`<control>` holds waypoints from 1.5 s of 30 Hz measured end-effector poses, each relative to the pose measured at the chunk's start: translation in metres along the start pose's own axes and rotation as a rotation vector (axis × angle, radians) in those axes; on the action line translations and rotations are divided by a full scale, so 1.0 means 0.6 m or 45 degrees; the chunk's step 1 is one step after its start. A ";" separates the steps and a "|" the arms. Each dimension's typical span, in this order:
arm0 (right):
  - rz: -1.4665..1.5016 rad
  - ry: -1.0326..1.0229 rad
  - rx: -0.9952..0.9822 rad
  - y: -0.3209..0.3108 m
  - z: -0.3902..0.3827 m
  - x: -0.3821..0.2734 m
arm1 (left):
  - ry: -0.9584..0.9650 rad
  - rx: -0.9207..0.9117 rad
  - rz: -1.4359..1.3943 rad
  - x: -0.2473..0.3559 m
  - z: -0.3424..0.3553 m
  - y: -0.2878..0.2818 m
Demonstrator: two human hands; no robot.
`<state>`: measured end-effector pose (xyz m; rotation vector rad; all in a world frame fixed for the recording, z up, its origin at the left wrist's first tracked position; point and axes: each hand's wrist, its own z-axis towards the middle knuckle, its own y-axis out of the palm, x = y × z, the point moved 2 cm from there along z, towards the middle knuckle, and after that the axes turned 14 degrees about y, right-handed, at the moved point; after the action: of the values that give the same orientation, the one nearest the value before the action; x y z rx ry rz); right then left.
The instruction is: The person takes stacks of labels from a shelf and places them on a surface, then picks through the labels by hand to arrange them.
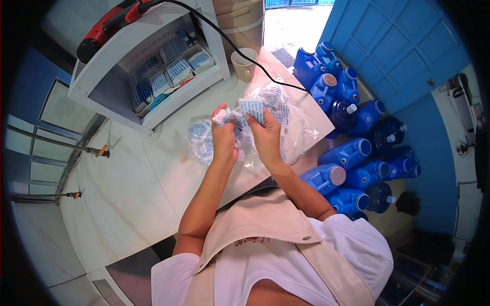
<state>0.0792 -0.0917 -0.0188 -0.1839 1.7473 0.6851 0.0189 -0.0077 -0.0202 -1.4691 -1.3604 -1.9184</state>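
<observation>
Above the counter, my right hand is closed on a white packet with blue print, the thumb pressed on its face. My left hand is closed around a crumpled white piece, perhaps another packet; its kind is hard to make out. Both hands are close together. Beneath them, a clear plastic bag of similar packets lies to the left. A second clear plastic bag, with more blue-printed packets, spreads to the right, partly hidden by my right hand.
A white shelf unit at the back left holds baskets of blue-and-white packets. On top rests a red-and-black tool, its black cable crossing the counter. Behind the bags stands a beige mug. Several blue water containers crowd the right side.
</observation>
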 end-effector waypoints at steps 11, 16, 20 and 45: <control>0.624 0.299 -0.127 0.014 0.002 -0.029 | -0.035 0.115 -0.201 0.023 0.014 -0.011; 0.398 0.196 -0.022 -0.004 0.027 -0.035 | -0.344 0.011 -0.651 0.035 0.032 -0.039; 0.185 0.130 -0.017 -0.027 0.049 -0.057 | -0.439 -0.015 -0.648 0.048 0.024 -0.042; 0.177 0.450 -0.403 0.002 0.036 -0.032 | -0.268 -0.454 -0.319 0.027 0.021 -0.061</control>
<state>0.1024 -0.0835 -0.0034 -0.4248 1.9915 1.0825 -0.0084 0.0240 -0.0228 -1.7804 -1.4008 -2.3145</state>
